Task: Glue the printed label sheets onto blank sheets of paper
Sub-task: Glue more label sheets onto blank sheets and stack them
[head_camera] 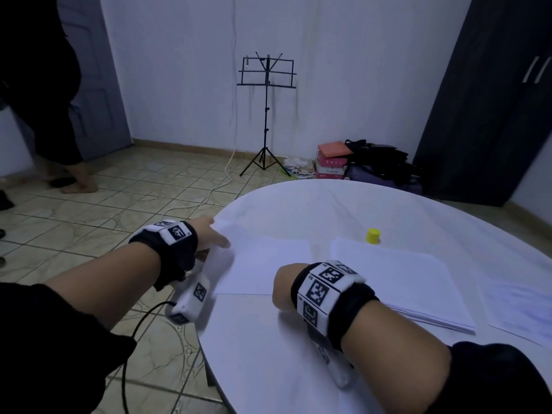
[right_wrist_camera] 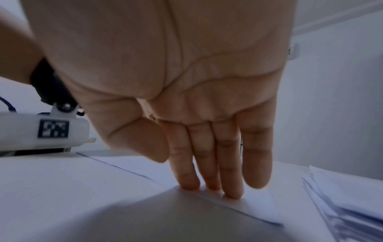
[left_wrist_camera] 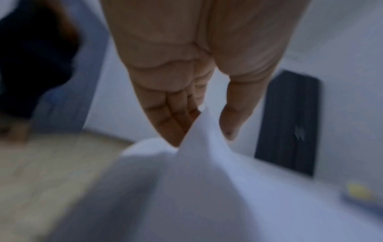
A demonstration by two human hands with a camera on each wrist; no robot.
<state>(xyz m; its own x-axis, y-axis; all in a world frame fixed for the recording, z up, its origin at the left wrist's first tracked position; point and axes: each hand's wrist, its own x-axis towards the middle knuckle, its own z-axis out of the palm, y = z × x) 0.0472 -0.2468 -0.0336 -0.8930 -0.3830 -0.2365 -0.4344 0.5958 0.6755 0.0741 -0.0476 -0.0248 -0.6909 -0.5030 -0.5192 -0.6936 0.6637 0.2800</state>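
left hand (head_camera: 210, 234) lifts sheet (head_camera: 263, 264) corner | right hand (head_camera: 283, 286) beside stack (head_camera: 400, 276) | yellow cap (head_camera: 373, 236)

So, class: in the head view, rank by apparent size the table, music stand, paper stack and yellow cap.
1. Table
2. Paper stack
3. Music stand, though farther away, so unsure
4. Yellow cap

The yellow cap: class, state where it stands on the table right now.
In the head view the yellow cap stands upright toward the far side of the round table, just behind the paper stack on the right.
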